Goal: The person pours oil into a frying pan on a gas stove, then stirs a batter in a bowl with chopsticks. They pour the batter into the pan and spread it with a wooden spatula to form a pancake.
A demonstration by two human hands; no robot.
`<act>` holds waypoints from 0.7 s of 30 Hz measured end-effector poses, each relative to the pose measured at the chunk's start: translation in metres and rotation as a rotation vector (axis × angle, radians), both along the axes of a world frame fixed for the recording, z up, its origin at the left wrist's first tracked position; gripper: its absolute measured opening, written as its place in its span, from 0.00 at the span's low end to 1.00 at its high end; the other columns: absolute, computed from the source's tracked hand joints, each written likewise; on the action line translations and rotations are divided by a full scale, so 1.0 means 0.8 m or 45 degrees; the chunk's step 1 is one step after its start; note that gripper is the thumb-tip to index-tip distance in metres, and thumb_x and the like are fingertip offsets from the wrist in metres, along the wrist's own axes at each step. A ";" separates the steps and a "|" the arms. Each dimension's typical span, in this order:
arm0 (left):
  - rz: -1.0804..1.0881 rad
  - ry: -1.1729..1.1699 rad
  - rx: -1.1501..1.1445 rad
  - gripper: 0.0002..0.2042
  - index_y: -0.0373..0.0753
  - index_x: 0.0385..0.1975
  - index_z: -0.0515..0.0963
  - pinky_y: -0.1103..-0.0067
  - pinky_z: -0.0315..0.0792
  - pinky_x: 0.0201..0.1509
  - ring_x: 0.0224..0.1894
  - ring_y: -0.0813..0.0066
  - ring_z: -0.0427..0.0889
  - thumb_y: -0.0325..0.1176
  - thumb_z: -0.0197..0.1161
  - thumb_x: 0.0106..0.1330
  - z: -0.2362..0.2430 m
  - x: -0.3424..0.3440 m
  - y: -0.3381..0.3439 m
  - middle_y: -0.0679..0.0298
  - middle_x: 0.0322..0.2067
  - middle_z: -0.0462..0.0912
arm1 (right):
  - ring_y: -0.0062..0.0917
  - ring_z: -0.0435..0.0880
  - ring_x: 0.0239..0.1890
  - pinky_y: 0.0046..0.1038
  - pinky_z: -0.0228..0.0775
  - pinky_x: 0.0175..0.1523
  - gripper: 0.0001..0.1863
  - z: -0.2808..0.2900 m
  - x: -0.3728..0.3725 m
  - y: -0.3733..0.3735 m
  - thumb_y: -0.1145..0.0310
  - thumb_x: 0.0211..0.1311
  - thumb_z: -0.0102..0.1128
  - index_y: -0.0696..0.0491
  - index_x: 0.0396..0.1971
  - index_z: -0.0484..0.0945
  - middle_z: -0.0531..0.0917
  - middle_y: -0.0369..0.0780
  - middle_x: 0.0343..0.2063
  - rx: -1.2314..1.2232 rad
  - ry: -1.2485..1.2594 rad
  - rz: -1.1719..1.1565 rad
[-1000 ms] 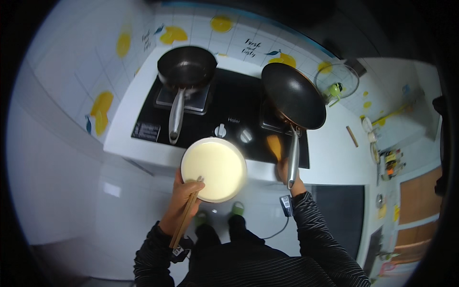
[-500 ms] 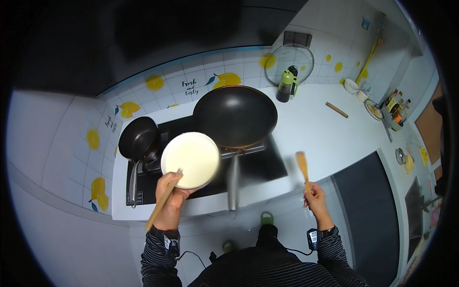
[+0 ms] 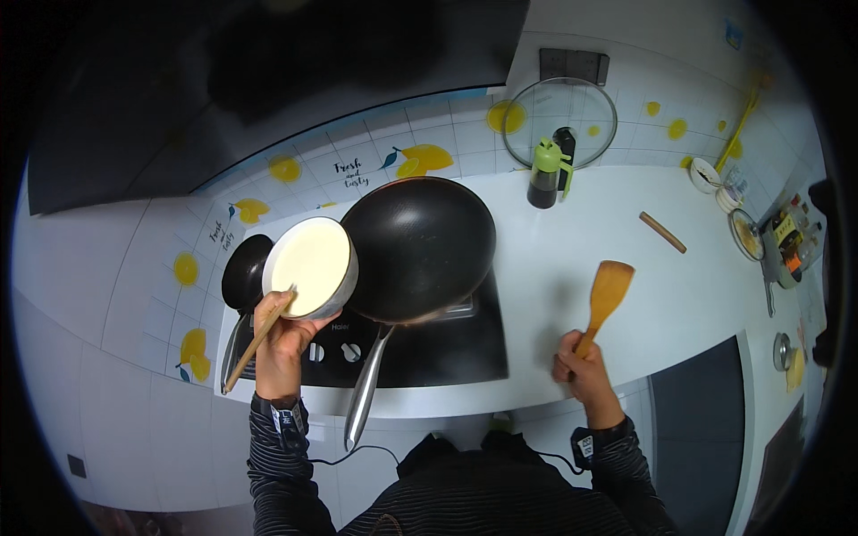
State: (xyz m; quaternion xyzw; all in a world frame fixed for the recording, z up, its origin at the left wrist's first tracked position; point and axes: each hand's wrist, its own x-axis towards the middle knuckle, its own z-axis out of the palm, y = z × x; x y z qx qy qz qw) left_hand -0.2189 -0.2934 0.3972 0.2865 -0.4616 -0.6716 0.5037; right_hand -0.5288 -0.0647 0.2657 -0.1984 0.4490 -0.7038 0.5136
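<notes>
My left hand (image 3: 284, 350) grips a bowl (image 3: 340, 290) of pale yellow liquid (image 3: 308, 261) by its near side. Under my left thumb lies a utensil with a wooden handle (image 3: 255, 350), its other end in the liquid and hidden. The bowl hangs at the left rim of a large black wok (image 3: 420, 246), which sits on the stove and shows nothing inside. My right hand (image 3: 585, 368) is closed round the handle of a wooden spatula (image 3: 609, 290), held blade up above the counter's front, right of the wok.
Behind the bowl, a smaller dark pan (image 3: 243, 275) stands on the black stove (image 3: 438, 357). The wok's metal handle (image 3: 365, 393) juts past the counter edge. A glass lid (image 3: 559, 98) leans on the wall behind a green-topped oil bottle (image 3: 544, 179). Farther right lies a wooden stick (image 3: 662, 232).
My left hand has carried the bowl left and farther back, and more of its outer wall shows. The spatula has turned its flat face toward me. My view has shifted too.
</notes>
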 end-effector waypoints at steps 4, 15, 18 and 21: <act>-0.065 -0.063 -0.083 0.30 0.28 0.55 0.55 0.63 0.76 0.45 0.51 0.53 0.73 0.42 0.54 0.59 0.006 -0.002 0.002 0.42 0.54 0.62 | 0.16 0.66 0.11 0.19 0.59 0.17 0.03 0.006 0.030 -0.041 0.74 0.58 0.50 0.54 0.30 0.65 0.67 0.33 0.12 0.272 0.164 0.151; -0.246 -0.102 -0.437 0.11 0.36 0.46 0.62 0.56 0.70 0.54 0.54 0.50 0.68 0.33 0.44 0.67 -0.017 0.017 -0.023 0.48 0.52 0.61 | 0.13 0.64 0.11 0.15 0.55 0.16 0.18 0.066 0.049 -0.088 0.75 0.63 0.39 0.55 0.54 0.64 0.73 0.34 0.17 0.204 0.533 0.158; -0.313 -0.050 -0.332 0.10 0.36 0.45 0.63 0.56 0.70 0.54 0.55 0.49 0.66 0.30 0.46 0.66 -0.022 0.011 -0.035 0.48 0.52 0.60 | 0.11 0.62 0.11 0.14 0.54 0.16 0.16 0.071 0.054 -0.104 0.75 0.63 0.40 0.55 0.51 0.66 0.74 0.33 0.18 0.138 0.616 0.089; -0.370 0.032 -0.259 0.11 0.36 0.45 0.63 0.57 0.71 0.54 0.56 0.49 0.66 0.30 0.48 0.65 -0.026 0.000 -0.050 0.49 0.53 0.60 | 0.10 0.62 0.11 0.13 0.53 0.16 0.14 0.071 0.059 -0.115 0.75 0.63 0.42 0.55 0.49 0.67 0.74 0.33 0.19 0.111 0.687 0.019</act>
